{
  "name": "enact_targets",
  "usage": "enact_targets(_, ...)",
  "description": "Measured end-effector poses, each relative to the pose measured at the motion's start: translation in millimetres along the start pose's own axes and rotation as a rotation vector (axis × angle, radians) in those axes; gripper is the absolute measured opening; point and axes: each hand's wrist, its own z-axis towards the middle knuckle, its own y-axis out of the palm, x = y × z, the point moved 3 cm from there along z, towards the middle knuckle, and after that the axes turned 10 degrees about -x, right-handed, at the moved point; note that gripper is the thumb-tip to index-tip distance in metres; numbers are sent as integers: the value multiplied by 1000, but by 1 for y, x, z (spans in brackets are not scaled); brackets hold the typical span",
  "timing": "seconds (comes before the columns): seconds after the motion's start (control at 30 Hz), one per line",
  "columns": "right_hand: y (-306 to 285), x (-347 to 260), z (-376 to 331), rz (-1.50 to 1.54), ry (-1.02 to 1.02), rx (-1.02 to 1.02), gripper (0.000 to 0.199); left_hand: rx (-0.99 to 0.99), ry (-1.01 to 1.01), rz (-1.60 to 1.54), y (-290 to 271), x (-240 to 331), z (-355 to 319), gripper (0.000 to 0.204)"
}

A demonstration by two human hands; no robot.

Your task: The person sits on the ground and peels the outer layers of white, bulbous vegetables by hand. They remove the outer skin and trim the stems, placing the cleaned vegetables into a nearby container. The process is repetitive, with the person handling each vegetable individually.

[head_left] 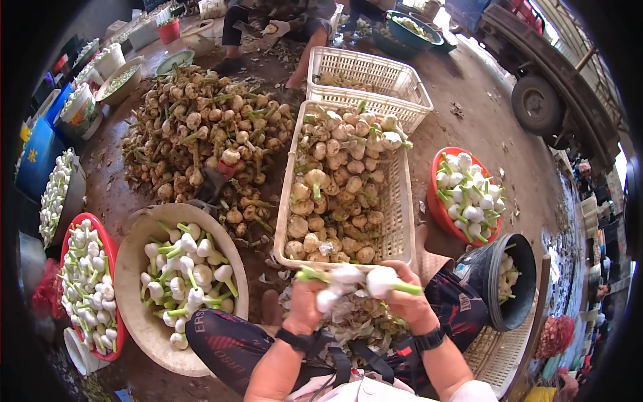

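My left hand [303, 307] is closed on garlic with a green stem, and a white bulb [345, 275] blurred by motion shows beside its fingers. My right hand [410, 305] grips a peeled white garlic bulb [380, 282] whose green stem points right. Both hands are above my lap, over a heap of papery garlic skins [365, 321]. Just beyond them stands a cream plastic crate [403, 208] of brown, unpeeled garlic [315, 179]. Left of my knee, a wide pale basin [234, 258] holds peeled white bulbs with green stems.
A large pile of unpeeled garlic [201, 127] lies at the far left. Red basins of peeled garlic [114, 268] flank me, another red basin [439, 201] at right. A black bucket [526, 281] stands by my right knee. Another person's gloved hand [278, 28] works ahead. A truck wheel [536, 105] is far right.
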Motion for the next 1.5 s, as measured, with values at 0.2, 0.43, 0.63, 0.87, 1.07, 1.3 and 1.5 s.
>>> enact_targets(0.2, -24, 1, -9, -152, -112, 163, 53, -286, -312, 1811, -11, -44, -18, 49)
enact_targets(0.43, 17, 14, -9, -909, -316, 200, 52, -374, -159, 469, 9, -20, -15, 44)
enact_targets(0.63, 31, -30, 5, -1600, -309, -148, 23, -252, 49, 722, 2, -14, -17, 37)
enact_targets(0.87, 35, -21, 17, -1905, -251, -256, 11, -266, 167, 893, 1, -8, -11, 34)
enact_targets(1.07, 4, -1, 21, -1338, -140, 186, 8, -370, -60, 73, -12, -6, -14, 51)
enact_targets(1.3, 1, 68, -24, -1636, 465, -174, 14, -304, -109, -118, -34, -25, -10, 42)
enact_targets(1.5, 35, -23, 25, -1198, -192, -47, 37, -165, 53, 510, -21, -32, -3, 38)
